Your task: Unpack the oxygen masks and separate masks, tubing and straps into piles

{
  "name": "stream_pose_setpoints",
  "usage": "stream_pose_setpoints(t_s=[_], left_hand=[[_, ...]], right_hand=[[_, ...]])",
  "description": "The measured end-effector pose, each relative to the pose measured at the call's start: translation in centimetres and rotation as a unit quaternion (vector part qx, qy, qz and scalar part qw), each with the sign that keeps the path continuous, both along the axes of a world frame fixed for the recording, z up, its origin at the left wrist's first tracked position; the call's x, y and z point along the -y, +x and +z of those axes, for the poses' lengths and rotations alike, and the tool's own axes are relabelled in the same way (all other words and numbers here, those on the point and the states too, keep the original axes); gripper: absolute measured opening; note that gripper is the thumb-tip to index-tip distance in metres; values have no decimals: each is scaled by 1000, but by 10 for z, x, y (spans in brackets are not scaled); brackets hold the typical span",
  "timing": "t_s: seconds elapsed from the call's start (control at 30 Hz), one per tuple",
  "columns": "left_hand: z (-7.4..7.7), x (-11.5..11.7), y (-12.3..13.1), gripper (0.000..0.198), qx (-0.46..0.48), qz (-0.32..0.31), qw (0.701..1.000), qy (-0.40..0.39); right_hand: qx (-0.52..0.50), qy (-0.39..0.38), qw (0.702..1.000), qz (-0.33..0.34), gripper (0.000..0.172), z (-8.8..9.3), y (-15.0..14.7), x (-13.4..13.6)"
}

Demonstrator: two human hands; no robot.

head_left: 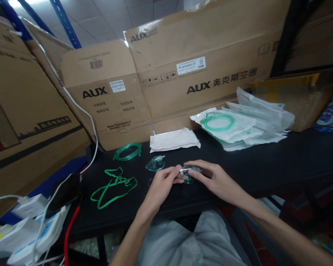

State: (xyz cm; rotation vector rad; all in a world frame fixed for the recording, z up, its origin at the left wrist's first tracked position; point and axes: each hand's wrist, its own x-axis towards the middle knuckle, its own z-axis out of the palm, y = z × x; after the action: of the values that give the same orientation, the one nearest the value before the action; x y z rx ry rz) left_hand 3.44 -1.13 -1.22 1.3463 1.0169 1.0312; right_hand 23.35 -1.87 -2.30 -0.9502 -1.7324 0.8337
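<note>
Near the front edge of the black table, my right hand [209,177] is closed around a clear green oxygen mask [189,178]. My left hand [165,181] pinches the mask's left side, where a small whitish strip shows between the fingers. Just behind my left hand lies a second clear mask [155,163] with a pale connector on top. Green elastic straps [113,187] lie in a loose tangle to the left. A coil of green tubing [127,151] rests behind them.
A white packet [174,140] lies at the back. Several bagged tubing sets [238,123] are piled at the right. Cardboard sheets [166,92] stand along the rear. White chargers and a power strip [39,236], with cables, sit at the lower left.
</note>
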Motion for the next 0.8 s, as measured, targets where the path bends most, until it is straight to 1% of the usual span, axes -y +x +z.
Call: stream_pose_setpoints(t_s=[0.23, 0.37, 0.53, 0.7, 0.8], left_hand=[[4, 2, 0, 44, -11, -7, 1000, 4], [4, 2, 2, 48, 4, -5, 1000, -9], [2, 2, 2, 51, 18, -26, 999, -9], [1, 2, 2, 53, 41, -27, 999, -11], [2, 4, 2, 53, 54, -31, 998, -15]], right_hand=[[-9, -7, 1000, -2, 36, 1, 2, 1], [-7, -2, 1000, 1, 36, 1, 1, 1], [6, 4, 1000, -6, 39, -1, 2, 0], [15, -20, 1000, -4, 42, -5, 4, -3], [20, -32, 999, -16, 43, -5, 4, -2]])
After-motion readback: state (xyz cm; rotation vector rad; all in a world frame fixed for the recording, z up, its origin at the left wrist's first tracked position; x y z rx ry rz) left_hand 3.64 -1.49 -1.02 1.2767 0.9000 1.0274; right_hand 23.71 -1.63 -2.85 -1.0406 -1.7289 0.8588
